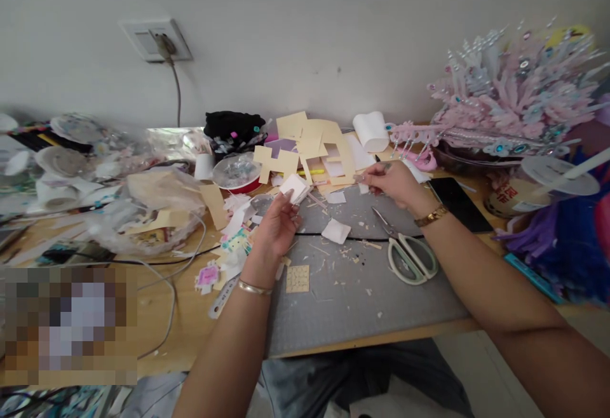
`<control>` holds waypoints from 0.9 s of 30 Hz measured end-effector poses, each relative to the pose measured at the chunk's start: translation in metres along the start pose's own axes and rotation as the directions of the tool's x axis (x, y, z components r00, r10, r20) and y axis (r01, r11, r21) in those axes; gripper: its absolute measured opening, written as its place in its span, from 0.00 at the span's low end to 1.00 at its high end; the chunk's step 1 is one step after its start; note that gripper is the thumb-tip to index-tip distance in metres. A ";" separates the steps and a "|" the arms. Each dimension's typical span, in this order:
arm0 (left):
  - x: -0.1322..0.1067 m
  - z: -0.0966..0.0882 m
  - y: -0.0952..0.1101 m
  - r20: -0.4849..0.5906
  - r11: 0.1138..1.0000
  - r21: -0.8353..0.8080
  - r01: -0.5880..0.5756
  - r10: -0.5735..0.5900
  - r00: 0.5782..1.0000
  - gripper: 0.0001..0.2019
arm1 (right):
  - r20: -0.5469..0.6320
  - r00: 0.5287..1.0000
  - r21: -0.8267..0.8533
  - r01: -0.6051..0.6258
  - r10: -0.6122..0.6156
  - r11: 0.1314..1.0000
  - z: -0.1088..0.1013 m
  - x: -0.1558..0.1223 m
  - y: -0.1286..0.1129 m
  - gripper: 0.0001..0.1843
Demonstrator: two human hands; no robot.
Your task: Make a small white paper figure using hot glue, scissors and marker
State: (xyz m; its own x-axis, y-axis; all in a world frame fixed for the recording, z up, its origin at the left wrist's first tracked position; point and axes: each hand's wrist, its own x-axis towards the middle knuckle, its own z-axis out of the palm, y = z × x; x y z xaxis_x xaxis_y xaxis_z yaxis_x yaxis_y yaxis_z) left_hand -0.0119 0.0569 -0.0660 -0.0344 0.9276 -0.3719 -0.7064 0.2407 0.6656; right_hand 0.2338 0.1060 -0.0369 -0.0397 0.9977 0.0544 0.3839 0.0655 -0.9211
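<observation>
- The left hand grips a small, thick white paper piece, pinched between thumb and fingers, raised at the fingertips.
- The right hand has its thumb and fingertips drawn together beside a small white scrap; whether it grips the scrap, I cannot tell.
- Between the hands, a little nearer the body, a white paper square lies on the grey cutting mat; a flat white slip lies beyond it.
- Nearer the body than the right hand lie scissors with pale green handles, blades slightly parted and pointing away from the body.
- Nearer the body than the left hand, just right of its wrist, is a beige patterned square; to the left of that wrist lies a metal ruler, partly hidden by the forearm.
- Just beyond both hands, cream card cut-outs are heaped, with a white roll beside them.
- Left of and beyond the left hand stands a red-sided bowl; farther left is a clear plastic bag.
- Right of the right hand lie a dark smartphone and a lidded drink cup with a straw; beyond them, pink jewelled headpieces are piled.
</observation>
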 end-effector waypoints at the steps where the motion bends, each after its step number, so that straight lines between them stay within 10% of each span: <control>1: 0.001 -0.001 0.000 -0.006 1.000 -0.015 0.003 -0.003 1.000 0.13 | -0.031 0.999 -0.093 0.006 -0.009 0.996 0.000 0.006 -0.001 0.20; 7: 0.002 -0.002 -0.001 0.018 0.998 -0.064 0.011 -0.010 1.000 0.15 | 0.140 0.966 -0.522 0.258 -0.217 0.813 0.010 0.053 -0.008 0.08; 10: 0.001 -0.001 -0.001 0.034 0.999 -0.046 -0.010 0.012 0.999 0.15 | 0.270 0.933 -0.580 0.355 -0.238 0.733 0.011 0.069 -0.012 0.17; 17: -0.001 0.001 -0.004 0.128 0.993 0.073 -0.093 0.084 0.988 0.16 | 0.244 0.894 -0.758 0.417 -0.376 0.501 0.001 0.071 -0.021 0.15; 22: -0.004 0.004 -0.009 0.132 0.966 0.178 -0.188 0.166 0.977 0.17 | 0.155 0.892 -0.702 0.402 -0.425 0.587 -0.004 0.055 -0.026 0.15; 27: -0.008 0.010 -0.019 0.185 0.912 0.277 -0.303 0.259 0.948 0.19 | 0.103 0.954 -0.309 0.301 -0.283 0.902 0.010 0.015 -0.021 0.19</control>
State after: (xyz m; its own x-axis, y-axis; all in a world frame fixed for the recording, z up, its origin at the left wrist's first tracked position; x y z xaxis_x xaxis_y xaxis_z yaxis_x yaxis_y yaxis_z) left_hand 0.0087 0.0476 -0.0692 -0.0850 0.9945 -0.0609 -0.4376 0.0176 0.8990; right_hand 0.2160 0.1195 -0.0204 -0.2415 0.9312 0.2730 0.6193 0.3645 -0.6954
